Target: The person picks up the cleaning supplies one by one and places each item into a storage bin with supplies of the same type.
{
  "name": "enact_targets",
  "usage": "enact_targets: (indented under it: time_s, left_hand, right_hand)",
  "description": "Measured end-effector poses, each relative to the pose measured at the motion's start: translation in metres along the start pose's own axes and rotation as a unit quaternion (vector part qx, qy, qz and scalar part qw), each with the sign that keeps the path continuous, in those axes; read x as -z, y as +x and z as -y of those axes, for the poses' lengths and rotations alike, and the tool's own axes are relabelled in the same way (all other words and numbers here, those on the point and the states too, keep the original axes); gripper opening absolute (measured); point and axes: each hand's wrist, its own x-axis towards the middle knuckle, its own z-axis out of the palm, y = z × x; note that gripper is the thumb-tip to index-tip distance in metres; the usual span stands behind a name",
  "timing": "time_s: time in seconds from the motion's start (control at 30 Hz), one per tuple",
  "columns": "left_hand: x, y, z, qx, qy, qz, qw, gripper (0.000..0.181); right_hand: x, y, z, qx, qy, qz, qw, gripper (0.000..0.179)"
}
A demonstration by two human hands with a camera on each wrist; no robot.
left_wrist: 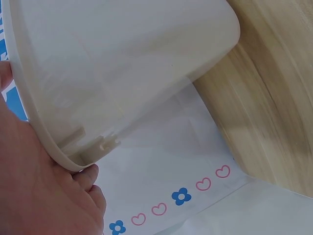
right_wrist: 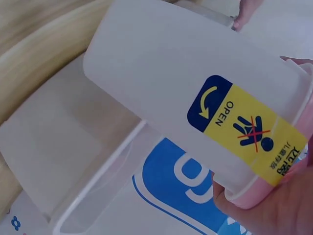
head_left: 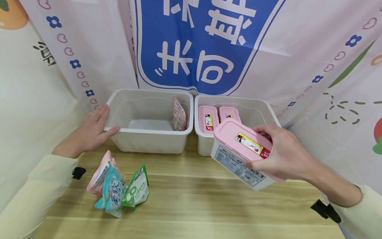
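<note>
My right hand point(head_left: 279, 151) grips a white plastic box with a pink lid point(head_left: 238, 136), thumb on the near side and fingers over the far side. The box is tilted and overlaps the right bin point(head_left: 204, 146) in the head view. In the right wrist view, a yellow and navy "OPEN" sticker point(right_wrist: 244, 132) runs down its end. Two similar pink-lidded boxes point(head_left: 208, 117) sit inside that bin. My left hand point(head_left: 94, 129) rests over the near-left corner of the left bin point(head_left: 150, 141), its thumb across the front rim. Inside this bin, a pink pouch point(head_left: 179, 115) leans against the right wall.
On the wooden table point(head_left: 185, 205), front left, a pink pouch point(head_left: 99, 172), a blue pouch point(head_left: 113, 191) and a green-and-white pouch point(head_left: 138, 187) stand bunched together. A printed cloth point(head_left: 191, 39) hangs close behind the two bins, which stand side by side.
</note>
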Motion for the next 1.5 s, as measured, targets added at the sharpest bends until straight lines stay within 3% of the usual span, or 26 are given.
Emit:
enact_targets:
  time_s: [0.23,0.83,1.1,1.5]
  left_hand:
    - [0.0,-0.002,0.003,-0.003,0.002,-0.003,1.0,0.096]
    - [0.001,-0.001,0.0,-0.004,0.0,-0.008,1.0,0.097]
    - [0.003,0.001,0.0,-0.001,0.011,0.014,0.9998,0.097]
    - [0.003,0.001,0.0,-0.002,0.006,0.01,0.9999,0.097]
  right_hand:
    - [0.015,0.011,-0.002,-0.022,0.01,0.012,0.9996,0.088]
    - [0.051,0.036,-0.008,-0.064,-0.027,-0.007,0.9976,0.085]
    - [0.061,0.047,-0.009,-0.092,-0.026,-0.019,0.9952,0.085]
    - [0.067,0.068,-0.021,-0.121,-0.011,-0.024,0.9923,0.081]
